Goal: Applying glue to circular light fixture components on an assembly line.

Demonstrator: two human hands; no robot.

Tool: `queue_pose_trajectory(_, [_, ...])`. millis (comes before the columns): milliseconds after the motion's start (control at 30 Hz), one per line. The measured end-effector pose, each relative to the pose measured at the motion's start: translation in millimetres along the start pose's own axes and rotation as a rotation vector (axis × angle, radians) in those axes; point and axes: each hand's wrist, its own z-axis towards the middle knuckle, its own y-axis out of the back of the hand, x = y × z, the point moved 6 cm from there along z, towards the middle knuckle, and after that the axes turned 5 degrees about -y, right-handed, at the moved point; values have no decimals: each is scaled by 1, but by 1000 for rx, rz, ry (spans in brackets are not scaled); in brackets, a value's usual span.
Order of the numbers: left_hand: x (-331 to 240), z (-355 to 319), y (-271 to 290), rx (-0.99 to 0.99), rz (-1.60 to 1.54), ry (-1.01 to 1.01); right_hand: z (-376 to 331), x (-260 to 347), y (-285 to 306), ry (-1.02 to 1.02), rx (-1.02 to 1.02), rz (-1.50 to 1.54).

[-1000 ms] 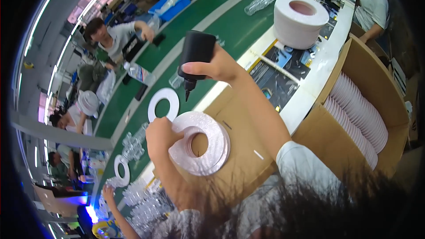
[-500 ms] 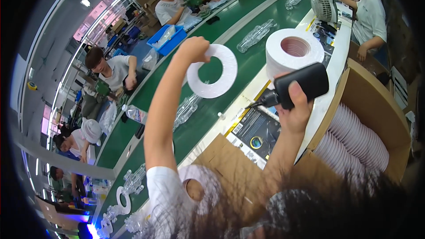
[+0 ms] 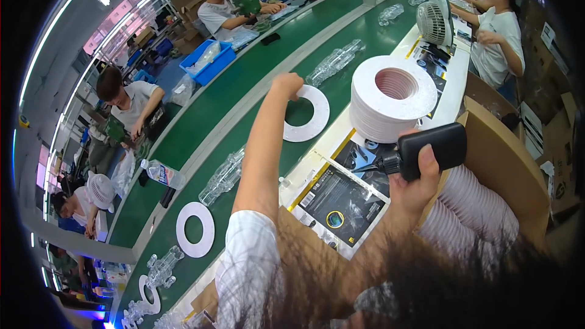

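Note:
My left hand [image 3: 287, 88] reaches out over the green conveyor belt, its fingers closed on the upper left rim of a flat white ring [image 3: 320, 113]. The ring is at the belt surface or just above it; I cannot tell whether it touches. A clear plastic moulded piece [image 3: 335, 63] lies just beyond it, and another clear piece [image 3: 220, 178] lies left of my forearm. In my right hand [image 3: 417, 186] is a black squeeze bottle [image 3: 434, 149], tilted with its thin nozzle pointing left. Behind the bottle stands a thick stack of white rings [image 3: 372, 116].
A cardboard box [image 3: 506, 158] at right holds rows of rings [image 3: 472, 204]. Printed black packaging [image 3: 338, 204] lies on the white ledge. Along the belt are another white ring [image 3: 209, 229] and a water bottle [image 3: 163, 173]. A fan [image 3: 434, 21] stands far right; co-workers sit around.
My left hand has moved right and lower with the ring, closer to the far clear piece. My right hand still holds the squeeze bottle. The whole view has shifted slightly.

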Motion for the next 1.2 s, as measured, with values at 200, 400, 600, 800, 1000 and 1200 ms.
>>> queue_pose_trajectory(200, [27,-54,9,-273,-28,101,1,-1,-14,26,-66,-96])
queue_pose_trajectory(400, [17,-184,42,-125,-58,183,-3,-26,-53,-80,66,-102])
queue_pose_trajectory(600, [-19,-382,70,-437,-558,294,-40,-55,-139,-214,560,-156])
queue_pose_trajectory(800, [-69,-537,13,-637,-922,592,-119,-144,-201,-580,850,89])
queue_pose_trajectory(1000, [-112,-541,-88,-128,-881,550,-179,-181,-216,-740,1051,110])
queue_pose_trajectory(1200, [-144,-519,-105,112,-887,566,-186,-184,-216,-934,1130,296])
